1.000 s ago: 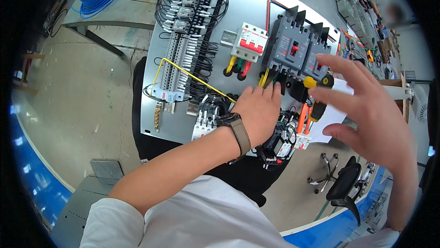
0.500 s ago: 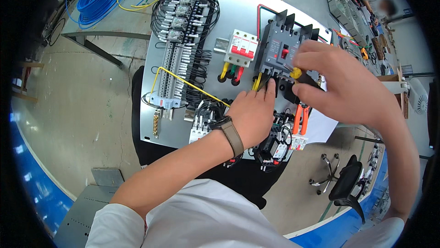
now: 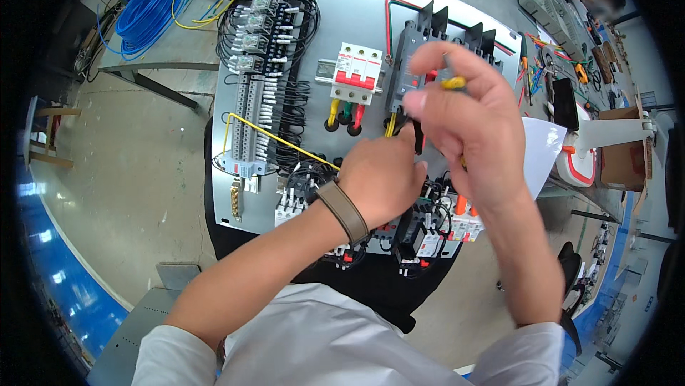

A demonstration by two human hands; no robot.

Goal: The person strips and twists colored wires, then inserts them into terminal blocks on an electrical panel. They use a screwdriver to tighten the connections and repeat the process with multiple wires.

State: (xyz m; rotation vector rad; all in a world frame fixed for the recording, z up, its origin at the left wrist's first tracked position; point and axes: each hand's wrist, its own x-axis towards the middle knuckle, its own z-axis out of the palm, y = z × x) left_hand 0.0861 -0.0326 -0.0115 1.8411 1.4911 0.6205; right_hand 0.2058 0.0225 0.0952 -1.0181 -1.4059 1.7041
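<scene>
A metal mounting plate (image 3: 285, 104) lies before me with electrical parts on it. My left hand (image 3: 378, 178), with a strap on its wrist, reaches to the lower terminals of the grey circuit breaker (image 3: 405, 51). Its fingertips are bent in at a black piece (image 3: 418, 138), beside thin yellow wires (image 3: 391, 123); what they grip is partly hidden. Over the breaker, my right hand (image 3: 474, 125) is closed around a screwdriver (image 3: 454, 83) with a yellow and black handle. The hand is blurred and covers much of the breaker. The screwdriver's shaft points up, off the terminals.
Left of the hands are a white breaker with red levers (image 3: 355, 75) and a terminal strip (image 3: 246, 118). A loose yellow wire (image 3: 285, 140) crosses the plate. Contactors (image 3: 421, 236) sit at the near edge. Blue cable (image 3: 146, 18) lies coiled at far left, tools at right.
My right hand has lifted the screwdriver from the breaker's lower terminals and turned it upward. My left hand stays at the terminals, its fingers more bent. The whole view has shifted slightly.
</scene>
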